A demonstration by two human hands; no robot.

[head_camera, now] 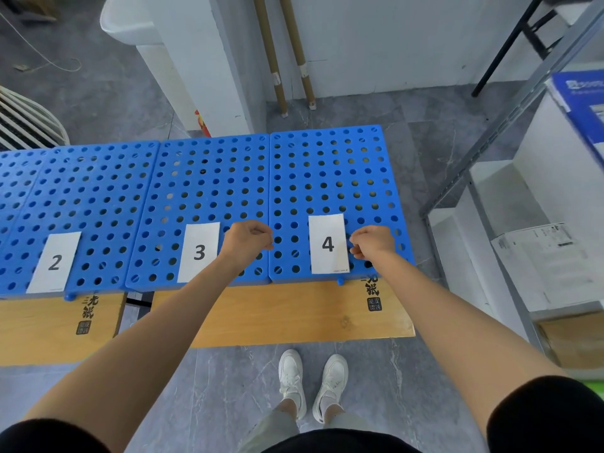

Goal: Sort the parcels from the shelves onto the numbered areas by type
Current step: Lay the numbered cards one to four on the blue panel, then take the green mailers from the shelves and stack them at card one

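At the far left a white card marked 2 [54,261] is lying on the near edge of the blue perforated panels [98,191], which are sitting side by side on wooden boards [261,315]. Black Chinese characters and a small square seal are showing on the boards' front, below the 2 and again below the 4.

Next along, the card marked 3 [199,251] is lying on the middle panel. The left hand [248,240] is hovering just to its right, over the seam between the middle and right panels. Its fingers are curling in toward the thumb, with nothing showing in its grip.

Below, a pair of white shoes [312,385] is standing on the grey floor. The card marked 4 [327,244] is lying on the right panel, between the two hands.

The right hand [372,241] is hanging just beside that card's right edge, its fingers curling into a loose fist around nothing visible. Whether it is touching the panel cannot be told.

Further right, the metal shelf [510,116] is standing beside the panels, and the parcels are resting on it. One is a white parcel [539,256] carrying a printed label too small to read. Above it is a blue-and-white box [581,103] whose white lettering is too blurred to read.
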